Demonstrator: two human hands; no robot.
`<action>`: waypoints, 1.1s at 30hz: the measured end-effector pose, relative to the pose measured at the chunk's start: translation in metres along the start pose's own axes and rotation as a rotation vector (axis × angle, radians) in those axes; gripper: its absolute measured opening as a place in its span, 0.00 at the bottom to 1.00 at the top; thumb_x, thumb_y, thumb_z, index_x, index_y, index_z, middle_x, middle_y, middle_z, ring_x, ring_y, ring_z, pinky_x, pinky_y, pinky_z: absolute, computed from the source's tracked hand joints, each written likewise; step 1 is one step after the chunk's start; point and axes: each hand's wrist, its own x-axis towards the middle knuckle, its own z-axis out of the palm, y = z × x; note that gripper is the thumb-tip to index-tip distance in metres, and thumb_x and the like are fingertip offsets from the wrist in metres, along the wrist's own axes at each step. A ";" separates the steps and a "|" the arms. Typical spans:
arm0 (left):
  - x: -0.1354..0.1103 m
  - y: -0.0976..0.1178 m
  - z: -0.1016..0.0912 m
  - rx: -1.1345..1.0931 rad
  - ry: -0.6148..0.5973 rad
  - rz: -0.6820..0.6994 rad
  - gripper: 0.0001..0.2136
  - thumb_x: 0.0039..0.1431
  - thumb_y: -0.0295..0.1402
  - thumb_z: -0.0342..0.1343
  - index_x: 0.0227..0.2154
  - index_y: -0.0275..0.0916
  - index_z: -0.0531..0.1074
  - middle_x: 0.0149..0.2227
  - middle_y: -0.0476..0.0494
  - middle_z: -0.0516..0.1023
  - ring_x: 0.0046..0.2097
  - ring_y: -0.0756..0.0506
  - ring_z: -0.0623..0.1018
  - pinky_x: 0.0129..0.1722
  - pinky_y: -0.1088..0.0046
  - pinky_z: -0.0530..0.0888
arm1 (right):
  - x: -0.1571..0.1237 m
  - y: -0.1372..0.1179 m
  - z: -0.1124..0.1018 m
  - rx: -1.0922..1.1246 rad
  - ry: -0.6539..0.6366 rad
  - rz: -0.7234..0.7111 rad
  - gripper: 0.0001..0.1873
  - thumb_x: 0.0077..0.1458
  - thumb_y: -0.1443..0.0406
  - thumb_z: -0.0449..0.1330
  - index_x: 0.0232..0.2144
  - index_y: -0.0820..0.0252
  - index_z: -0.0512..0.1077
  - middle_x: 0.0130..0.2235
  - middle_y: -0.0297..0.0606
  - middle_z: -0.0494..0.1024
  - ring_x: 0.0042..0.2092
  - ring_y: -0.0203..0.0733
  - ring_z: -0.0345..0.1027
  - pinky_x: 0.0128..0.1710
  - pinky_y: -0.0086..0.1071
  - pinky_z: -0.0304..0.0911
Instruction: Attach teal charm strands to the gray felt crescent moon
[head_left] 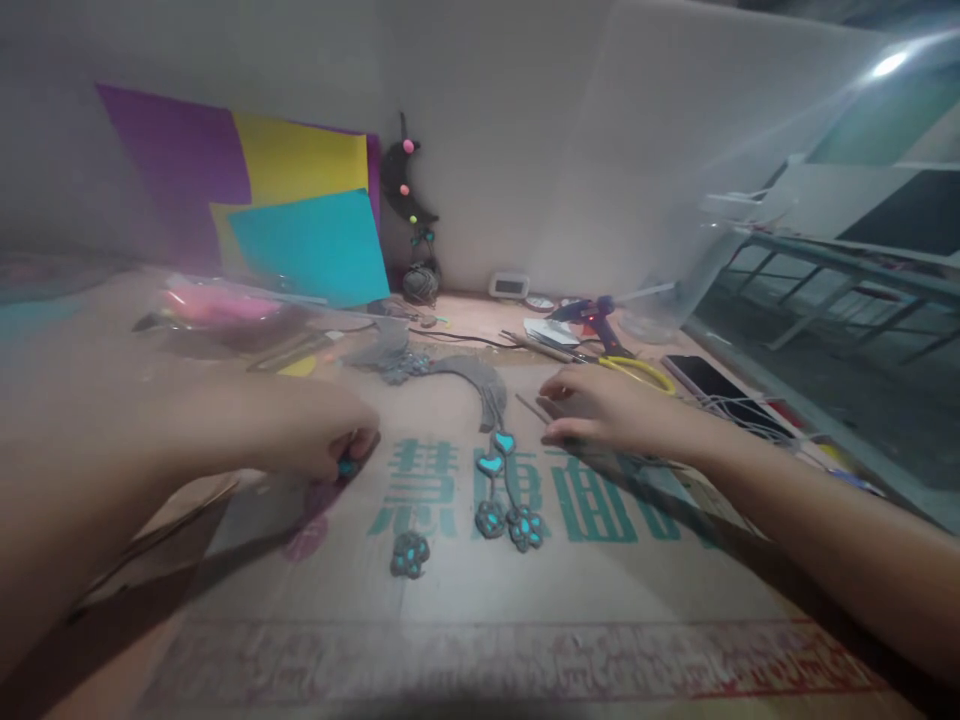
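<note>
My left hand (330, 430) is closed in a pinch, low over the printed sheet, on a small turquoise piece (346, 467) mostly hidden by the fingers. Across the sheet, my right hand (600, 405) has its fingers curled round a thin grey stick (529, 406) that points to the left. Between the hands lies a grey crescent (480, 380) with cords hanging toward me. On the cords are turquoise hearts (491, 464) and grey paw-shaped pieces (525, 528) with turquoise pads. A separate paw piece (409, 555) lies nearer to me, left of these.
Purple, yellow and turquoise sheets (311, 250) lean on the back wall. A dark crescent ornament (401, 185) hangs above a ball of grey yarn (421, 283). Glue gun (596, 318), yellow-handled tool (645, 370) and phone (720, 390) lie at the right; a plastic bag (217, 300) is left.
</note>
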 end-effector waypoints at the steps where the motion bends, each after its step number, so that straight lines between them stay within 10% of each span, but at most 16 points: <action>1: 0.002 0.001 -0.001 -0.002 -0.056 -0.004 0.12 0.38 0.26 0.54 0.28 0.46 0.76 0.25 0.50 0.77 0.24 0.47 0.73 0.20 0.73 0.57 | 0.003 -0.002 0.006 0.010 0.025 -0.027 0.16 0.54 0.56 0.66 0.42 0.58 0.77 0.43 0.43 0.81 0.43 0.48 0.74 0.42 0.37 0.65; 8: 0.016 0.006 -0.007 -0.003 0.030 0.065 0.11 0.44 0.28 0.56 0.33 0.45 0.76 0.35 0.48 0.78 0.34 0.46 0.76 0.28 0.74 0.64 | 0.014 0.000 0.036 0.050 0.206 -0.031 0.07 0.59 0.70 0.56 0.32 0.60 0.75 0.38 0.43 0.79 0.42 0.46 0.72 0.43 0.37 0.64; 33: 0.007 0.023 -0.032 0.009 0.316 0.006 0.11 0.60 0.43 0.55 0.30 0.46 0.78 0.32 0.50 0.81 0.33 0.46 0.76 0.30 0.71 0.64 | -0.007 -0.008 -0.007 0.239 0.406 0.117 0.10 0.54 0.55 0.61 0.28 0.54 0.72 0.32 0.38 0.80 0.33 0.47 0.71 0.34 0.39 0.62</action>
